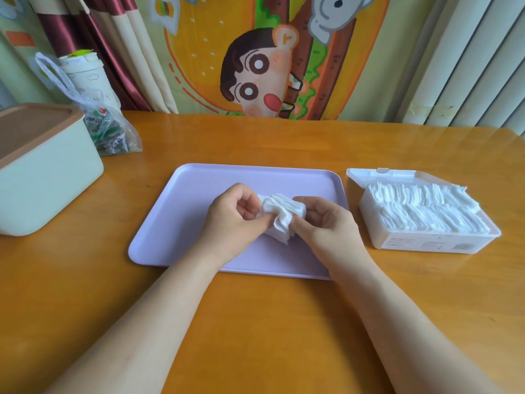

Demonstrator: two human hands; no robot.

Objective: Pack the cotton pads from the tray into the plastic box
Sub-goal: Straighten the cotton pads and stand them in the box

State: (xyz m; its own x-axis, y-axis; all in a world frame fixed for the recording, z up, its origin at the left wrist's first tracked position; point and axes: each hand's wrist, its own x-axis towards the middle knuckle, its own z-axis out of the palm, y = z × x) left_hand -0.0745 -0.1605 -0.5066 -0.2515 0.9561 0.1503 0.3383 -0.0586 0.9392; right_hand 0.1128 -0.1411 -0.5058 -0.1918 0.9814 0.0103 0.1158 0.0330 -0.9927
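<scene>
Risk first: the bunch of cotton pads [279,214] is loose and uneven. One pad sags out of the bottom near the thumbs, so it could slip free and drop on the carry to the right. The cause would be a grip on the edges only, with the stack not squared up.

Second risk: the plastic box [426,243] already looks nearly full. The packed pads [420,211] stand in rows up to about rim height. Pushing a messy bunch in may knock those rows over, spill pads onto the counter [255,322], or stop the lid [366,177] from closing. The lid stands open on the far side.

Hands: the left hand [235,220] and right hand [326,223] are close together. Both have curled fingers pinching the same bunch from either side, just above the middle of the purple tray [199,194].

Look of the pads: white, thin, soft, square-ish sheets, fanned and crumpled where held. I see no other pads loose on the tray, so this is likely the last bunch. The box sits just right of the tray.
</scene>
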